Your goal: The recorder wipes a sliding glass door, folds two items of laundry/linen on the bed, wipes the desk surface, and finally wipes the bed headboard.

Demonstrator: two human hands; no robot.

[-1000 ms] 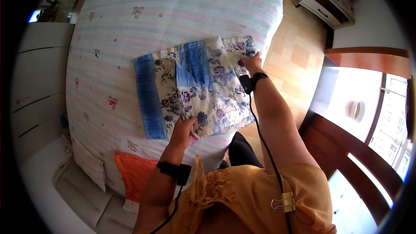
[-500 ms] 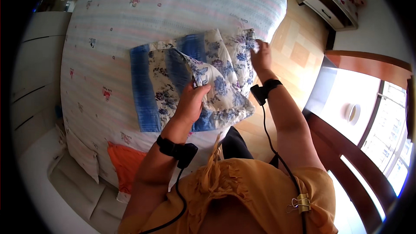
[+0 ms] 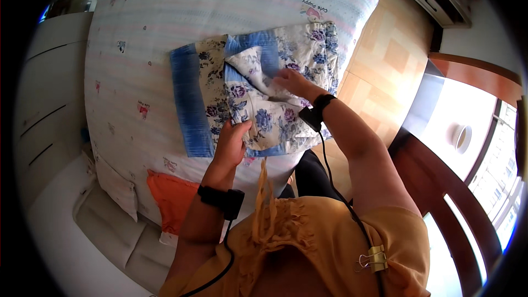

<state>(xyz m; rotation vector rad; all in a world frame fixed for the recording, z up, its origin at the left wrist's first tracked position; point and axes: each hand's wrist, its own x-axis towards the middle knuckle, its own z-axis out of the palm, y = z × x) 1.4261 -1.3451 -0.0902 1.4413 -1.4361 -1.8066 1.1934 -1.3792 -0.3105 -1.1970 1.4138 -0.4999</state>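
Observation:
A floral cloth [image 3: 209, 88] with white panels, purple and blue flowers and wide blue bands lies partly folded on the bed. My left hand [image 3: 232, 140] grips its near edge, thumb on top and fingers beneath the fabric. Over the middle of the cloth, my right hand [image 3: 294, 82] has its fingers bent together at a raised, crumpled fold. Its fingertips are somewhat blurred. Part of the cloth under that forearm is hidden. Both wrists wear black straps with small boxes and cables.
The cloth rests on a bed [image 3: 126, 132] with a pale printed sheet. An orange cloth [image 3: 171, 195] lies at the bed's near edge. Wooden floor [image 3: 379, 49] runs along the right, with a small drawer cabinet [image 3: 432, 0] at the far right and a window beyond.
My right hand has moved left from the cloth's right edge onto its middle. The raised flap has shifted and spread toward the near side, still in my left hand's grip.

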